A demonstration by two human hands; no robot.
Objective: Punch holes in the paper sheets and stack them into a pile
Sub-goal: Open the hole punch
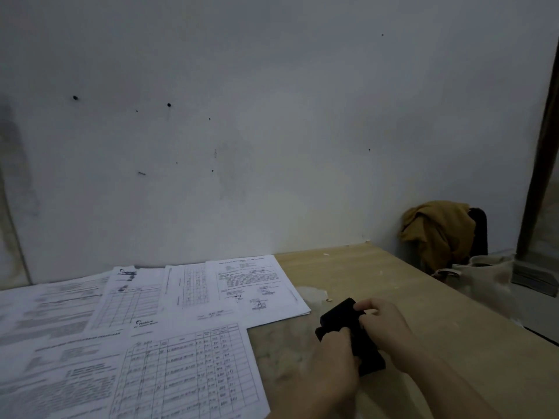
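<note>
Black hole punch (351, 334) is being held by both hands, low right of view, on or just above the table (393, 282); contact with the surface cannot be told. Left hand (332, 361) is being closed around the punch's near-left side, fingers clamped on it. Right hand (384, 331) is being wrapped over the top and right side, fingertips (361, 306) pinched on the far upper edge. Both grips are being kept on the punch, no paper in either hand.

Paper sheets (151, 343) are being left spread loose and overlapping across the left half of the table, not stacked. Nearest sheet (187, 370), a ruled table form, is lying just left of the left hand. Further back, a signed letter sheet (254, 285) is lying near the wall, its corner close to the punch but apart from it. Print is blurred, not readable.

Right of the table, a pale bag (484, 276) is being seen, with a mustard cloth (435, 231) draped over a dark chair back (479, 231) behind it. Grey wall (242, 116), marked with small dark holes, is filling the background.
</note>
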